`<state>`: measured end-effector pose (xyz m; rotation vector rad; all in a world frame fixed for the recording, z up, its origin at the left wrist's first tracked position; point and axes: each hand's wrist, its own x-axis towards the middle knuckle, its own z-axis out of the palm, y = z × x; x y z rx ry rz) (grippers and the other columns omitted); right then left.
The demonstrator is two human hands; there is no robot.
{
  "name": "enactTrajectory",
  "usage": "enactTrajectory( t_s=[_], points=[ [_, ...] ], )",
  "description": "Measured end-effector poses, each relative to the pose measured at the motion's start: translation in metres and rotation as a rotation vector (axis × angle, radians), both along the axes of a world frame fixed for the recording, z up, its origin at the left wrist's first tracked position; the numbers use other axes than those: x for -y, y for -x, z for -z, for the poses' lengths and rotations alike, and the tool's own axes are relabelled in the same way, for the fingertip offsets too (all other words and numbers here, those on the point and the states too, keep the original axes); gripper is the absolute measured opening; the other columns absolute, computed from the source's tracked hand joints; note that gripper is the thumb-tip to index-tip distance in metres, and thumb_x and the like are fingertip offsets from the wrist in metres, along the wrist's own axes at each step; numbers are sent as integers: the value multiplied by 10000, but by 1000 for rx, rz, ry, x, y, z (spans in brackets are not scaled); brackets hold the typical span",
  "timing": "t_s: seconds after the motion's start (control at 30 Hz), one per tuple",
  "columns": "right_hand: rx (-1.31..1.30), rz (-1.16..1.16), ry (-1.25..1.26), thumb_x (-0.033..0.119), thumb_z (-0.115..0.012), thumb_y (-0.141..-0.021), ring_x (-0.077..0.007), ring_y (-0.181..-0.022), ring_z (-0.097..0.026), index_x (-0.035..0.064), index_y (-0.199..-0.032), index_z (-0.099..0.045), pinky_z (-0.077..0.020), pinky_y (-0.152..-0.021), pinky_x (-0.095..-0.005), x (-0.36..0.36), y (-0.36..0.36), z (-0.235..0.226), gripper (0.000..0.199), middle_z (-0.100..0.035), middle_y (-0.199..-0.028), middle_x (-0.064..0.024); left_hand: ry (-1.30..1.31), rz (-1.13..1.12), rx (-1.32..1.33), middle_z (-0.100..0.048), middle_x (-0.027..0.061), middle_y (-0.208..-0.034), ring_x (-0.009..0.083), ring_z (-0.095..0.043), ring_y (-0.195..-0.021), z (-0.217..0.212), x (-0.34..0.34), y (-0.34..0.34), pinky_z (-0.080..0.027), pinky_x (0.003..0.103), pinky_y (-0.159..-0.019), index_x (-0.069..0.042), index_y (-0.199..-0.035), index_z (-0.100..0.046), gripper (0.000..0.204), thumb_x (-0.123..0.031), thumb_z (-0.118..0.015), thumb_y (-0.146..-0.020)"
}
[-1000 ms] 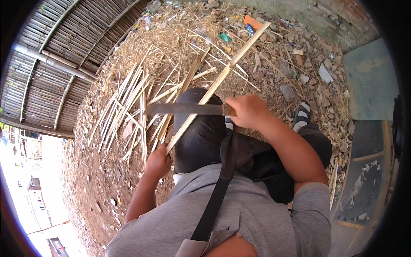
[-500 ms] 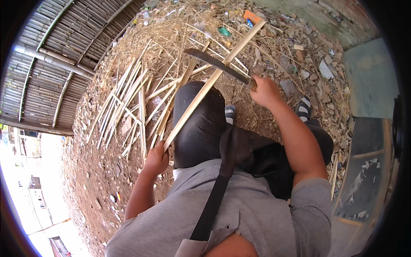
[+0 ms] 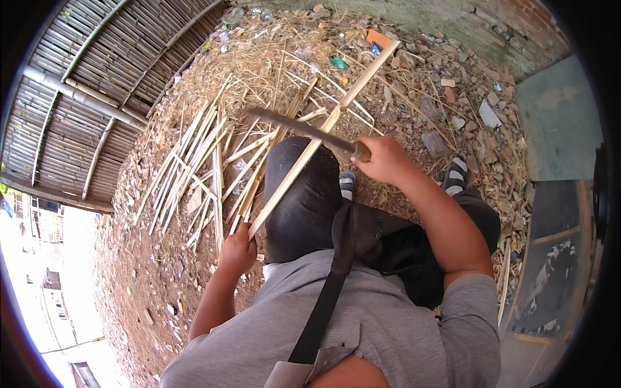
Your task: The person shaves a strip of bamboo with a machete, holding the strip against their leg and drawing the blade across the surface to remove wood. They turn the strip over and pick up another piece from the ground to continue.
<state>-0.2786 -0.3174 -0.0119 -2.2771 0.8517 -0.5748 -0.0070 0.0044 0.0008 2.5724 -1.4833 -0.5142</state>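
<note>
A long pale bamboo strip (image 3: 286, 183) slants from my lower left up across my dark-trousered left knee to the far rubble. My left hand (image 3: 238, 249) grips its near end. My right hand (image 3: 384, 160) is closed round the wooden handle of a machete (image 3: 291, 125), whose dark blade crosses the strip just beyond the knee. Whether the blade touches the strip, I cannot tell. A node shows on the strip a little beyond the blade.
Split bamboo strips (image 3: 187, 165) lie in a loose pile left of my knee, over dirt and straw (image 3: 252, 71). Stones and litter spread at the right. A bamboo-slat wall (image 3: 77, 84) stands left, a brick wall (image 3: 511, 29) far right, and a grey-green panel (image 3: 559, 123) beside it.
The machete and my right hand have moved nearer to me and left along the strip. The blade now shows more edge-on. My left hand keeps its hold on the strip's near end.
</note>
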Motion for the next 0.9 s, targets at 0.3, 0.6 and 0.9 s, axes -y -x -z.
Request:
enactTrajectory(
  t_s=[0.3,0.6,0.9],
  points=[
    [-383,195,219,196,-704,-845,-398,-866,-705,108,-1017,-644,-552,-750,-522,42,21,16,202,-709,-871,-155,-112,-8,26,-676,301,-887,516,-659,-864,-13,3,2,-520,608,-811,-57,-1174,-528,279,-110,-533,-900],
    [-55,153,-211,212,-755,-804,-377,-917,-720,33,-1234,-664,-565,-811,-458,31,11,29,474,-737,-963,-197,24,69,-82,-667,308,-883,525,-640,-884,11,1,-7,-490,618,-813,-23,-1147,-532,270,-70,-521,-882],
    [65,116,-110,362,-794,-833,-349,-913,-713,22,-1208,-662,-540,-843,-448,20,0,29,523,-731,-954,-164,-49,9,-19,-678,306,-901,524,-649,-892,2,-6,3,-495,615,-843,-41,-1173,-534,288,-104,-514,-892]
  ],
)
